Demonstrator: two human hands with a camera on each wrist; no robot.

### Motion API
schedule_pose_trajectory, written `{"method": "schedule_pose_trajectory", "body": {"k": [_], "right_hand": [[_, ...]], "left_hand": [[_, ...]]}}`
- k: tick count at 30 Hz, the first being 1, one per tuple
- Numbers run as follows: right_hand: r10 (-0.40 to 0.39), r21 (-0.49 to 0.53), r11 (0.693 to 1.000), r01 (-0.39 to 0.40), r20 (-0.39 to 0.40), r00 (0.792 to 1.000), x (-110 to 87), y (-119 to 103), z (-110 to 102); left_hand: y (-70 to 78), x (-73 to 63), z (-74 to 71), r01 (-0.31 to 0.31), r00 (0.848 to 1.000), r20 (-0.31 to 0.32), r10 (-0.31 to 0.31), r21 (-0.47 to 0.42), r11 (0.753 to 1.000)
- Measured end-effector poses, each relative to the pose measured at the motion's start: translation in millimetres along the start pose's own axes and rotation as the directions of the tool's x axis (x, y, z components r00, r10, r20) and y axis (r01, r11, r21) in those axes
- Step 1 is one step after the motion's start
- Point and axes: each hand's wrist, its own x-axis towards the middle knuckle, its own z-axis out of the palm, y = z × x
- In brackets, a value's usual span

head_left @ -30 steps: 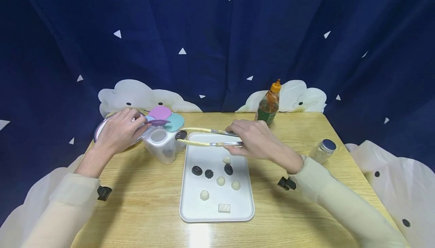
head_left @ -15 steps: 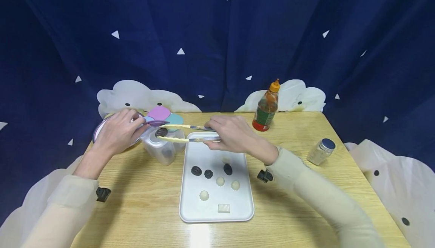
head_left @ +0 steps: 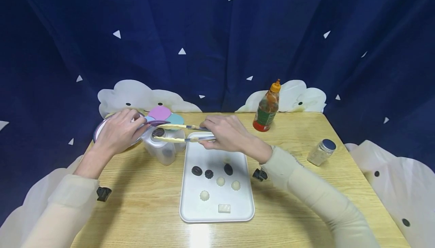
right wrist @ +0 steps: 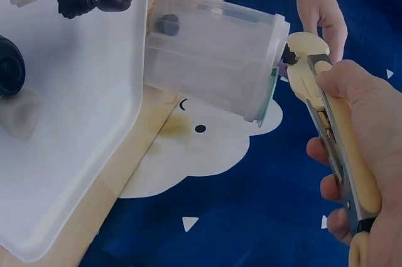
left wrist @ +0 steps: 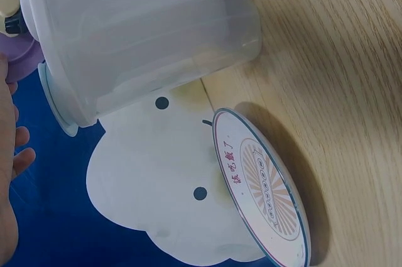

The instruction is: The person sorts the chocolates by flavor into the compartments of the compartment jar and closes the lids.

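Piece in hand: one dark chocolate (head_left: 158, 132), sitting between the tips of the tongs (head_left: 175, 140), at the round mouth of the clear container (head_left: 164, 153); whether it is touching the rim, the views are not settling.

Step, as judged: placing the chocolate inside. Handling advice: centring it over the mouth first, then easing the tong arms apart slowly, would be giving a clean drop; pinching hard would be risking a sideways slip, the piece looking smooth. Steadying the purple lid (head_left: 157, 123) clear of the mouth would be helping.

Right hand (head_left: 227, 131): grip wrapping round the tongs, thumb lying on one arm, fingers curling about the other; forearm reaching in from the right, tongs pointing leftward above the far end of the tray (head_left: 190, 210).

Left hand (head_left: 124, 127): grip pinching the purple lid's edge, no wide gap showing; wrist bending, forearm slanting up from the lower left across the surface (head_left: 142, 202).
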Motion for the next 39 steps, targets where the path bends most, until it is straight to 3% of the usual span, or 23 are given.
{"method": "schedule_pose_trajectory", "body": {"k": [8,15,26,39], "right_hand": [[0.009,0.001,1.0,-0.009,0.028,1.0,-2.6,1.3,-4.8],[0.04,0.023,0.999,-0.041,0.061,0.997,-18.8,5.2,-17.7],[0.077,-0.032,0.997,-0.076,0.008,0.997,-74.1,20.5,-34.2],[0.15,-0.041,0.988,-0.147,0.07,0.986,-145.7,25.8,-37.2]], "left_hand": [[0.8,0.8,-0.4,0.004,1.0,0.008,-0.004,-0.002,1.0],[0.8,1.2,-0.1,0.008,1.0,0.008,-0.008,-0.011,1.0],[0.0,0.3,0.2,0.012,1.0,-0.009,-0.013,-0.027,1.0],[-0.5,-0.2,-1.6,-0.001,1.0,0.001,0.001,-0.03,1.0]]}}
